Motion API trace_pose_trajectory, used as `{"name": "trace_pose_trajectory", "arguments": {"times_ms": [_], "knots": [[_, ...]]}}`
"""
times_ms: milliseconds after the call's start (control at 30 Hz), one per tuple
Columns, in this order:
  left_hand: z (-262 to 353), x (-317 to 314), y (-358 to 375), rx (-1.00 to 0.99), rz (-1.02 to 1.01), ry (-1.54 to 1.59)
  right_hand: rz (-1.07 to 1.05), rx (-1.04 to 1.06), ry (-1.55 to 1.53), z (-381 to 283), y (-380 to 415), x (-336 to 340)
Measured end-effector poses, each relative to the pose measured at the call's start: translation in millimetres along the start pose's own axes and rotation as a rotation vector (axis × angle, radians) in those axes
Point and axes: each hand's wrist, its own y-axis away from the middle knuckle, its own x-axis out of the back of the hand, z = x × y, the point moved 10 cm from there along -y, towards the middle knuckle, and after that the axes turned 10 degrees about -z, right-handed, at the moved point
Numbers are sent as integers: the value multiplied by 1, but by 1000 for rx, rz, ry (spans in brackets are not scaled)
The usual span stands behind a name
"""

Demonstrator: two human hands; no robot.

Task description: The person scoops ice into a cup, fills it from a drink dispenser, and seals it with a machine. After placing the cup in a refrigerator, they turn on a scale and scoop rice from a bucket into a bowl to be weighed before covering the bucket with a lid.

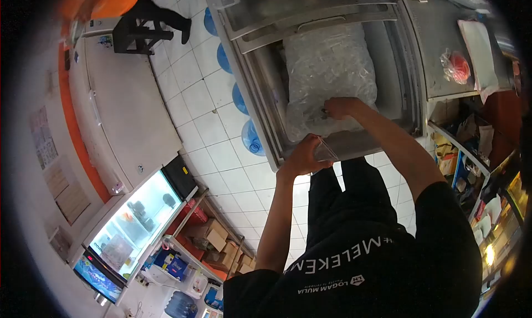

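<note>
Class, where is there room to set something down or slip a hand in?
Set down: on the counter between the bin and the red bundle. Hand: probably between the clear bag and the bin's right wall. Crowded: the bag's near end, at left hand and right hand.

We had a clear strip down the right inside of the grey metal chest point(415, 68); the bulging, clear plastic bag point(330, 63) filled its middle, and a silvery metal panel point(263, 38) barred the far end.
</note>
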Motion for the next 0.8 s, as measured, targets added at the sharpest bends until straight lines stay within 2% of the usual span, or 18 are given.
{"name": "trace_pose_trajectory", "arguments": {"times_ms": [67,133,167,267,333,367,433,533,667,733,800], "knots": [[9,11,-6,-20,28,-17,-59,6,-51,0,13,26],[12,19,8,-20,100,69,-254,1,-72,-5,19,12],[9,19,6,-18,101,66,-252,4,-72,-6,17,11],[0,10,0,-78,81,73,-141,5,-13,-2,6,-6],[1,3,-4,-82,67,46,210,125,232,-18,19,12],[2,3,-6,-88,71,45,212,121,237,-16,19,12],[5,5,-5,-76,109,-2,112,-30,105,-6,20,8],[2,4,-1,-71,90,64,228,-12,70,-3,25,18],[1,0,5,-94,100,69,265,17,125,-2,22,21],[2,0,6,-147,163,137,369,106,99,-7,27,29],[2,0,7,-142,159,125,359,99,131,-11,20,27]]}}
